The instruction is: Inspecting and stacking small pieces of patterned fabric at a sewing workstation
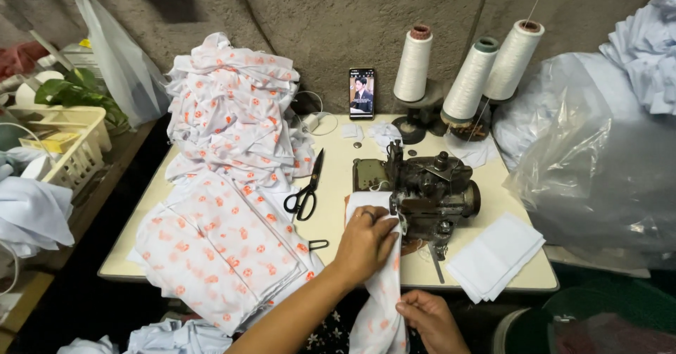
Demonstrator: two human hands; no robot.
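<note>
1. Where the frame's left edge begins, a yellow basket [69,143] beside a green plant [74,90], with a clear plastic bag [123,65] hanging above.
2. Left of centre on the table [338,185]: a tall heap of white cloth with orange print [232,108], and a flatter stack of the same cloth [218,245] spread below it.
3. Just right of that stack, black scissors [308,188] lying flat, blades pointing up the frame.
4. Lower centre: left hand [366,241] pressed flat, fingers spread, on a printed cloth strip [380,305] right at the sewing machine [429,188]; a ring on one finger.
5. Bottom centre, slightly right: right hand [431,319] pinching the hanging lower part of the same strip, fingers closed on its edge.
6. Upper centre: a phone [362,93] propped upright against the wall.
7. Right of it, three white thread cones [468,69] standing behind the machine.
8. Lower right of the table: a stack of plain white squares [496,255].
9. Far right: a big clear bag of pale blue cloth [598,157].
</note>
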